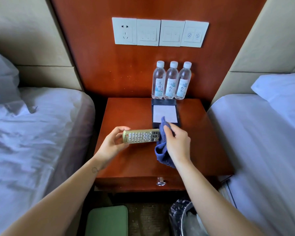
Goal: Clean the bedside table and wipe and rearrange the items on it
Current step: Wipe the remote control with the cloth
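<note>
The step in hand appears to be wiping the remote control [141, 136], one of the items that belong on the bedside worktop [129, 113]. The remote is lifted off the wood and held level, buttons up, over the middle of the worktop, a little toward its left edge. The left grip [111, 143] is closed on the remote's left end, thumb on the near side and fingers curled round the far side. The right grip [177, 142] is closed on a blue cloth [161, 150], pinching it against the remote's right end; one corner of the cloth sticks up above the fingers and the rest hangs down toward the worktop's front edge. Along the back edge, right of the middle, three water bottles [172, 80] stand upright in a tight row, and a notepad in a dark holder [165, 114] lies just in front of them. These look already arranged, so the task seems well along. The next move probably calls for drawing the cloth along the remote's length while the left grip steadies it, turning it to reach the back, then setting it down squarely beside the notepad, where bare wood lies toward the left edge.
</note>
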